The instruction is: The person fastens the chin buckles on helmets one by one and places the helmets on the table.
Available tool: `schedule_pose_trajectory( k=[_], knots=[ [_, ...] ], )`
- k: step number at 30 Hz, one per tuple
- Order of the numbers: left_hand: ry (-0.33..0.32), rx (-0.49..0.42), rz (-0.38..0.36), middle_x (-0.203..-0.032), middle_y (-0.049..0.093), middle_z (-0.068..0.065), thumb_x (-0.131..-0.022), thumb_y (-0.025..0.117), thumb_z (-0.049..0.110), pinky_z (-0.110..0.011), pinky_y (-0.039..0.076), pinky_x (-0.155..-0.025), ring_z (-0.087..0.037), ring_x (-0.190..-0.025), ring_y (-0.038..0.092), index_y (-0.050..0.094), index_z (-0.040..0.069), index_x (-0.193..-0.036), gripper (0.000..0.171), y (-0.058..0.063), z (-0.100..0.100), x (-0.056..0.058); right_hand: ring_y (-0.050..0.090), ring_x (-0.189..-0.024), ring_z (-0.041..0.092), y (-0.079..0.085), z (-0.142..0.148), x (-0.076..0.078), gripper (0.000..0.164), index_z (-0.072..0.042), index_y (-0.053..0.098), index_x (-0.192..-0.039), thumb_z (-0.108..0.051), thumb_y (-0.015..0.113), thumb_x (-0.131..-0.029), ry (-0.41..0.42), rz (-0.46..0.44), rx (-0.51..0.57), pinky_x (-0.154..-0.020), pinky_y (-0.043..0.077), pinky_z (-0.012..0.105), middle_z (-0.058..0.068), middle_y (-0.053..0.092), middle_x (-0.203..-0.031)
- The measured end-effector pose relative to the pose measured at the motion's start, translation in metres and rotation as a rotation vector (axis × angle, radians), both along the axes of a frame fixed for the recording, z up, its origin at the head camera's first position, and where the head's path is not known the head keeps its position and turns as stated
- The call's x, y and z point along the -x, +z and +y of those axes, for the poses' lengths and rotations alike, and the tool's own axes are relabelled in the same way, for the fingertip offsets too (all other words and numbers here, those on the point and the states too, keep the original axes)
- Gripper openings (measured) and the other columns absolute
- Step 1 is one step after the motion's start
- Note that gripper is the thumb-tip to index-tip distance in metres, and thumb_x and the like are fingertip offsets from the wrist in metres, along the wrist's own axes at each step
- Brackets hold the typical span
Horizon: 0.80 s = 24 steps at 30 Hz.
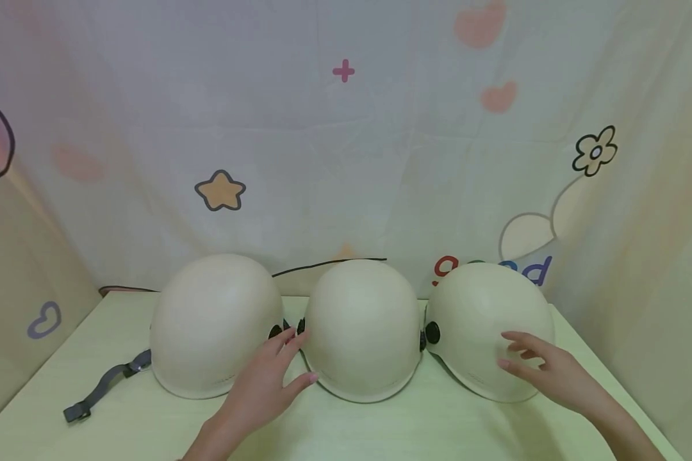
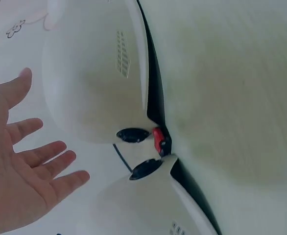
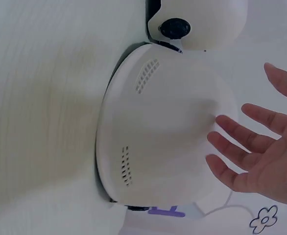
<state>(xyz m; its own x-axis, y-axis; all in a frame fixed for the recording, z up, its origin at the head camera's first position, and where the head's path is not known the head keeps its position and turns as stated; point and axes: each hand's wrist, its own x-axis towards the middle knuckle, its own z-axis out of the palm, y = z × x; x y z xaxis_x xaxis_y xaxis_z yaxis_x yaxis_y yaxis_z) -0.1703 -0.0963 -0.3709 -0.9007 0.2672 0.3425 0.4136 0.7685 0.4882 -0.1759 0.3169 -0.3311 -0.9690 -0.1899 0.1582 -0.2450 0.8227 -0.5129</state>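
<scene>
Three off-white hard-shell helmets stand in a row, open side down: a left helmet [image 1: 213,326], a middle helmet [image 1: 363,333] and a right helmet [image 1: 490,326]. Dark oval knobs [image 2: 146,169] sit on their sides, and a red clip [image 2: 159,141] shows between the left and middle shells. Before that gap my left hand [image 1: 265,384] hovers, fingers spread and holding nothing. In the left wrist view it is apart from both helmets. My right hand [image 1: 548,374] is in front of the right helmet, fingers loosely bent around nothing; contact with the shell cannot be made out.
A dark chin strap [image 1: 106,387] with a buckle trails from the left helmet across the pale table [image 1: 346,435]. Behind and at both sides hangs a printed curtain [image 1: 346,160] with hearts, a star, a flower and coloured letters.
</scene>
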Motion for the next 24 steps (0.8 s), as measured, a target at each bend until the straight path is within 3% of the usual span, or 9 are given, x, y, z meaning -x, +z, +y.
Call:
schedule_pose_trajectory(
  k=[6, 10, 17, 24],
  knots=[
    [-0.088, -0.106, -0.012, -0.133, 0.044, -0.007, -0.084, 0.065, 0.035, -0.048, 0.038, -0.094, -0.03, -0.12, 0.043, 0.047, 0.011, -0.132, 0.056, -0.007, 0.011, 0.002, 0.056, -0.093, 0.013, -0.004, 0.019, 0.003, 0.045, 0.001, 0.049, -0.125, -0.025, 0.058, -0.091, 0.018, -0.092, 0.082, -0.07, 0.047, 0.034, 0.009, 0.062, -0.105],
    [-0.171, -0.188, -0.075, -0.134, 0.044, -0.004, -0.085, 0.063, 0.037, -0.048, 0.035, -0.096, -0.028, -0.122, 0.042, 0.046, 0.012, -0.133, 0.057, -0.008, 0.017, 0.002, 0.054, -0.092, 0.001, -0.007, 0.03, 0.003, 0.045, 0.002, 0.047, -0.127, -0.027, 0.055, -0.092, 0.009, -0.156, 0.145, -0.072, 0.047, 0.033, 0.015, 0.059, -0.114],
    [-0.339, -0.419, -0.231, -0.13, 0.048, -0.015, -0.087, 0.062, 0.03, -0.044, 0.045, -0.087, -0.032, -0.113, 0.05, 0.045, 0.003, -0.132, 0.055, -0.009, 0.03, 0.006, 0.056, -0.093, 0.005, -0.016, 0.047, -0.002, 0.047, 0.004, 0.041, -0.13, -0.024, 0.051, -0.094, 0.013, -0.249, 0.258, -0.072, 0.049, 0.031, 0.023, 0.053, -0.12],
    [-0.399, -0.503, -0.315, -0.129, 0.049, -0.016, -0.086, 0.065, 0.024, -0.043, 0.044, -0.089, -0.031, -0.113, 0.049, 0.046, 0.005, -0.132, 0.053, -0.014, 0.039, 0.006, 0.056, -0.092, 0.012, -0.028, 0.065, -0.002, 0.042, 0.007, 0.041, -0.126, -0.024, 0.044, -0.098, 0.015, -0.314, 0.324, -0.073, 0.049, 0.033, 0.02, 0.054, -0.115]
  ],
)
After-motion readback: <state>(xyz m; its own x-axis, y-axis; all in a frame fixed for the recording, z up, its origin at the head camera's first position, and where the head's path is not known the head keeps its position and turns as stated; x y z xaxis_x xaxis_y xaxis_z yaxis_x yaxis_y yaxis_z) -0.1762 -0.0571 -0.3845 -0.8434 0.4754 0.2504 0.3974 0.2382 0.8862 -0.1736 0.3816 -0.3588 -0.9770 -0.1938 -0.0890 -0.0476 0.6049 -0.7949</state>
